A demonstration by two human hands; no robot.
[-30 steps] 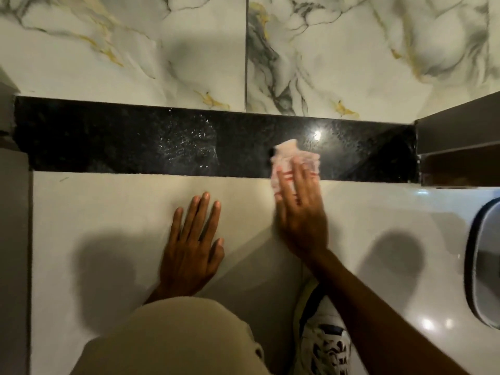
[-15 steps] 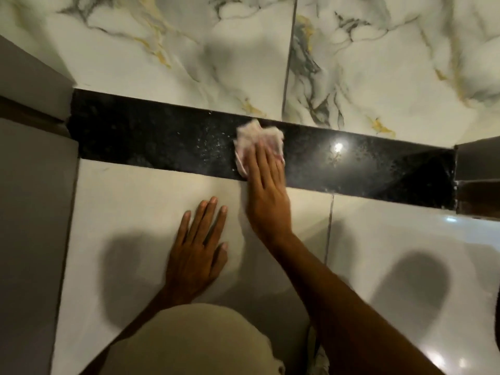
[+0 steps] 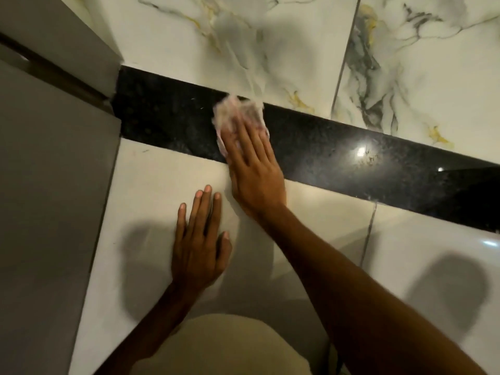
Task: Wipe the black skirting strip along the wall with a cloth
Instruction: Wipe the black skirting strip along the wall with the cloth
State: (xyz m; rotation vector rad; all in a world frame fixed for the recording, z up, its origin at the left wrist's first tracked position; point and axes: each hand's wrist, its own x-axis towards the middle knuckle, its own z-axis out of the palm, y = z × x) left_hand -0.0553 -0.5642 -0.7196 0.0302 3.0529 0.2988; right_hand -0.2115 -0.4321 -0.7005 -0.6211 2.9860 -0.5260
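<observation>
The right hand (image 3: 254,171), fingers straight, presses the cloth (image 3: 235,115) under its fingertips against the black skirting strip (image 3: 167,123), further left along it than a moment ago. The left hand (image 3: 198,244) stays spread flat on the floor (image 3: 405,239) just beside it.

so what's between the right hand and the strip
The cloth, pressed flat under the right hand onto the strip; the head view shows it.

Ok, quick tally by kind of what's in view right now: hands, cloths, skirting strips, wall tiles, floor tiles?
Hands: 2, left hand and right hand
Cloths: 1, cloth
Black strips: 1, skirting strip
Marble wall tiles: 2, left wall tile and right wall tile
Floor tiles: 2, left floor tile and right floor tile
Total: 8
</observation>
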